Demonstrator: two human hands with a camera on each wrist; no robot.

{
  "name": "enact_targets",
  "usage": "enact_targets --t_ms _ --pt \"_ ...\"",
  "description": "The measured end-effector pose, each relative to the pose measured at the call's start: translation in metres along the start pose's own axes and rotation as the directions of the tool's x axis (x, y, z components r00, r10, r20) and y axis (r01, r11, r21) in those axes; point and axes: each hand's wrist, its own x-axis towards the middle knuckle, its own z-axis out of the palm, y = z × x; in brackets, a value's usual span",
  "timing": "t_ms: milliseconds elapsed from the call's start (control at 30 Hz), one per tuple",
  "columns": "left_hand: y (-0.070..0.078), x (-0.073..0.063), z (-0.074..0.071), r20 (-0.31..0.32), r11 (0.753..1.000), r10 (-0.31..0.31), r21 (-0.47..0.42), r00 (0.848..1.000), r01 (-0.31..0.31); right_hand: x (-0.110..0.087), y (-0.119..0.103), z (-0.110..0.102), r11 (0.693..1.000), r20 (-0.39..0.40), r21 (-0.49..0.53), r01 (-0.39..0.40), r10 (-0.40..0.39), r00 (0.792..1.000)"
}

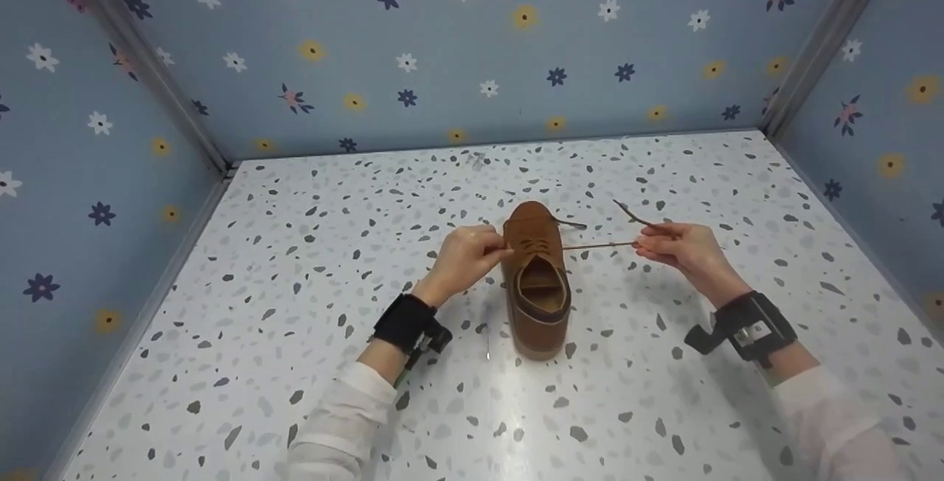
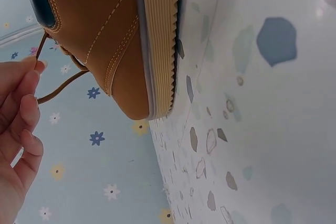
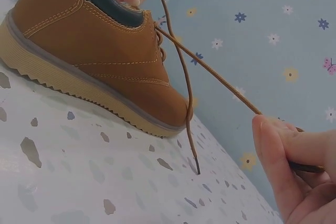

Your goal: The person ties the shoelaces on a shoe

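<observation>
A brown lace-up shoe (image 1: 540, 337) with a tan ribbed sole (image 3: 79, 95) stands upright, toe pointing away from me. My left hand (image 1: 466, 254) is at the left side of its lacing, pinching a brown shoelace (image 2: 63, 85) between thumb and fingers. Off to the right, my right hand (image 1: 687, 251) pinches the other lace (image 3: 220, 81), which runs straight from the eyelets to the fingertips. This lace's tip sticks up past the hand in the head view. From the left hand, a loose lace end (image 3: 189, 129) crosses over the shoe and hangs down near the toe.
The shoe stands on a white speckled tabletop (image 1: 295, 363). Blue flowered panels (image 1: 472, 46) enclose the back and both sides, with grey metal posts (image 1: 147, 60) at the corners. Each wrist wears a black strap (image 1: 756, 324) with a small camera.
</observation>
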Motion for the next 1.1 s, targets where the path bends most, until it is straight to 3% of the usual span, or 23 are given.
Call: enact_targets --t_ms 767,1100 --pt "-0.0011 -0.0019 0.0006 -0.003 1.000 0.008 0.004 1.000 -0.008 -0.0014 0.0027 -0.0011 0.999 0.002 -0.041 -0.029 0.029 1.000" --pt "-0.0011 -0.0022 0.0009 0.006 1.000 -0.017 0.002 1.000 0.017 -0.0007 0.0026 0.0002 0.998 0.000 -0.031 -0.048 0.048 0.999"
